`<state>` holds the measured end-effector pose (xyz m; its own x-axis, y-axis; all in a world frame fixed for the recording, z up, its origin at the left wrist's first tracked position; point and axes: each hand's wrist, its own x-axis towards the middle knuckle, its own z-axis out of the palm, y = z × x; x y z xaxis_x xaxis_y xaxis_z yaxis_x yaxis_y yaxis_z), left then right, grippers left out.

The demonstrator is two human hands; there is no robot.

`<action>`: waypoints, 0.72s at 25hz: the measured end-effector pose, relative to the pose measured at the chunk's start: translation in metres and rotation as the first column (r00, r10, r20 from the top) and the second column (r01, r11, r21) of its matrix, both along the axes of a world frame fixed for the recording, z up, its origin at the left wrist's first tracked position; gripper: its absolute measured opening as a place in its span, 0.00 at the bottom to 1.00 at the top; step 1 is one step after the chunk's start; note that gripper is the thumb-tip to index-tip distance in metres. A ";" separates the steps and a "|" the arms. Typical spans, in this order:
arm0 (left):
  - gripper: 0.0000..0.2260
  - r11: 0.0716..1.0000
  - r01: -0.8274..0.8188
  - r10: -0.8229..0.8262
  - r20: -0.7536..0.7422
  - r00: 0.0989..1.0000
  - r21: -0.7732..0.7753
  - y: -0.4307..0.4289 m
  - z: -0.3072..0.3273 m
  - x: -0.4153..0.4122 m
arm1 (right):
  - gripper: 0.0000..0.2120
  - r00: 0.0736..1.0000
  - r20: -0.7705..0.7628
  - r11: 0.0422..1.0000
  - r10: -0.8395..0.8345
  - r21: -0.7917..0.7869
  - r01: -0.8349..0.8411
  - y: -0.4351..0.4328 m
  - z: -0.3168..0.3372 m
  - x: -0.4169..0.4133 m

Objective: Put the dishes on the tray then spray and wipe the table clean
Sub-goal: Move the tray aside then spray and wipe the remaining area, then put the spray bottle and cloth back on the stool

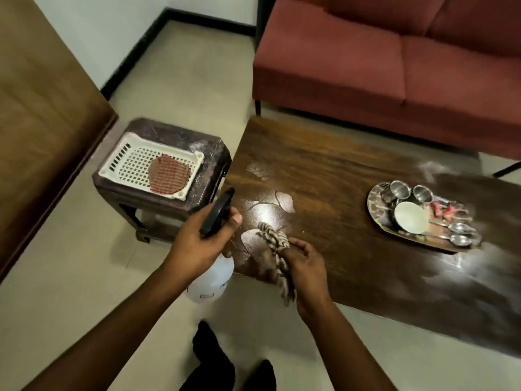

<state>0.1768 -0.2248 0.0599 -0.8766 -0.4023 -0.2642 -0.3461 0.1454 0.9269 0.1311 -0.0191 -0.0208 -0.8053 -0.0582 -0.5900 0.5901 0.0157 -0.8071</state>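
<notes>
- Head view: the left hand point(197, 244) holds a spray bottle point(211, 277) by its black trigger head point(217, 214), fingers wrapped around the handle and the thumb lying along the top; the white body of the bottle hangs below the hand, just off the near left corner of the desk point(352, 193).
- The right hand point(306, 266) grips a striped brown-and-white cloth point(275, 241); the fingers are curled shut on its bunched middle, one end lies on the desk surface and the other end trails down past the desk's edge below the wrist.
- The cloth's front end rests on a pale leaf pattern point(267, 213) at the left end of the dark wooden desk, just beside the bottle's trigger head.
- A shiny metal tray point(377, 218) sits toward the right end of the desk, well apart from both hands. On it are two small steel cups point(400, 190), a white bowl point(410, 217), spoons point(461, 234) along its near edge and something red I cannot identify.
- Left of the desk stands a dark stool point(203, 162) carrying a white perforated basket point(132, 162) with a round checked cloth point(169, 176) in it.
- A red sofa point(366, 66) stands behind the desk.
</notes>
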 end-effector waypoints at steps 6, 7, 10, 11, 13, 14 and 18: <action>0.10 1.000 -0.031 0.030 -0.213 0.976 -0.002 -0.012 0.151 0.000 | 0.16 0.972 -0.235 0.995 -0.014 -0.104 -0.011 0.007 0.169 -0.014; 0.10 0.999 -0.031 0.023 -0.244 0.969 -0.029 -0.016 0.175 0.003 | 0.16 0.962 -0.272 0.993 -0.015 -0.118 -0.018 0.005 0.196 -0.013; 0.11 0.991 -0.028 -0.015 -0.328 0.945 -0.128 -0.030 0.241 0.015 | 0.16 0.959 -0.281 0.969 -0.027 -0.242 -0.044 -0.006 0.264 -0.011; 0.12 0.987 -0.030 -0.027 -0.350 0.936 -0.155 -0.036 0.257 0.018 | 0.15 0.971 -0.237 0.946 -0.031 -0.320 -0.048 -0.012 0.282 -0.011; 0.12 0.980 -0.046 -0.032 -0.386 0.922 -0.193 -0.047 0.283 0.028 | 0.16 0.995 -0.096 0.879 -0.004 -0.474 -0.042 -0.023 0.307 -0.010; 0.12 0.978 -0.063 -0.024 -0.405 0.914 -0.199 -0.053 0.292 0.033 | 0.18 0.999 -0.031 0.846 0.017 -0.532 -0.031 -0.029 0.317 -0.010; 0.13 0.975 -0.140 0.054 -0.424 0.904 -0.173 -0.090 0.305 0.051 | 0.24 0.980 -0.057 0.799 0.189 -0.572 -0.188 -0.065 0.335 -0.013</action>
